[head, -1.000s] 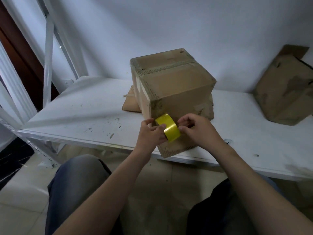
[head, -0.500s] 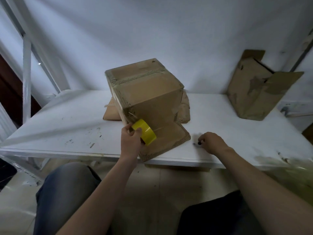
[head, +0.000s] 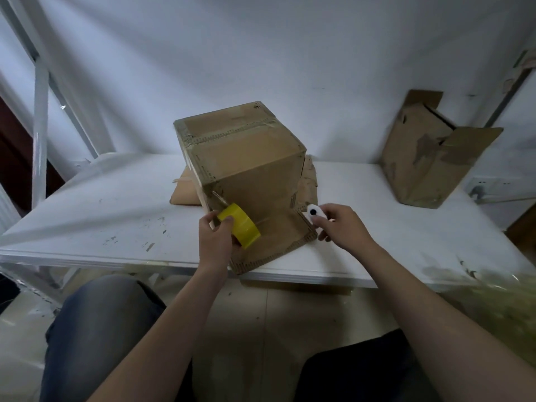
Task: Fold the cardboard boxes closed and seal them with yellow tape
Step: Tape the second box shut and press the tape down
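The left hand curls its fingers round the yellow tape roll, close to the cardboard box just beyond them, likely to start a strip. The right hand pinches a small white tool, probably for cutting.

Your tape roll is bright yellow. Cardboard box in front of you: plain tan-brown, with dull olive strips along the top edges and rows of small dotted marks beside the seams. Second box, far right: same brown with darker blotchy patches. The small object in your right hand is white with one black dot. Table is white, speckled with dark scuffs. Wall is pale grey-white, metal frame white. Your left trouser leg is faded blue-grey, the right trouser leg black. Floor is beige.
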Motion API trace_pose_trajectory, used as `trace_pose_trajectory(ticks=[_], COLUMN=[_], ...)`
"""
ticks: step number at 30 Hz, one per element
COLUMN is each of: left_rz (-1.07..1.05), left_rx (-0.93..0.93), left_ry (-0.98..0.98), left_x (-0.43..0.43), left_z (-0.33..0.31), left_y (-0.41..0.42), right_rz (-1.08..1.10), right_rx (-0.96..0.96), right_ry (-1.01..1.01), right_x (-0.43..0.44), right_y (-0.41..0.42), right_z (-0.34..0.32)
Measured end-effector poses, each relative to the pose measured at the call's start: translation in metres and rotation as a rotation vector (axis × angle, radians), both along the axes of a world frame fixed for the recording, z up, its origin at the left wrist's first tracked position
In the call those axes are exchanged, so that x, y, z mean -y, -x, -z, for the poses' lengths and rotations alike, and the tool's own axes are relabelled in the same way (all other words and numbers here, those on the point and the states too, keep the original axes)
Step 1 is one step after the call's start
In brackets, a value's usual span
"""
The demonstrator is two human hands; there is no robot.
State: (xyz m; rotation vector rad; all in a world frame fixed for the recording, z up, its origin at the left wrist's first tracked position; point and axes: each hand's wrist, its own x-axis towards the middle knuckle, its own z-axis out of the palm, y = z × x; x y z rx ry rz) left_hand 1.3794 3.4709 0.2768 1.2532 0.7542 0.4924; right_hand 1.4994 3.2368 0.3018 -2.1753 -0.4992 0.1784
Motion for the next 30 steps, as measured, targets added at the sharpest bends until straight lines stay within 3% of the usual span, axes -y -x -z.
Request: trace_pose_trajectory(ticks=[6, 13, 22, 30], left_rz=[0.035, 0.035, 0.067, 0.079], left_rx=[0.010, 0.100, 0.105, 0.105], left_ry=[0.044, 0.086, 0.084, 0.135], left_x=[-0.004, -0.005, -0.009, -0.017], left_z=[-0.003, 0.002, 0.004, 0.005], left_y=[0.004, 0.007, 0.012, 0.014], right_rz=[-0.278, -0.471, -0.592, -0.593], right_rx=[0.257, 0.649, 0.781, 0.842], right_ry=[0.007, 0.367, 0.537, 0.560], right_x=[-0.058, -0.134, -0.169, -0.170], right_y=[0.026, 0.037, 0.039, 0.043], right_z=[-0.056, -0.080, -0.085, -0.095])
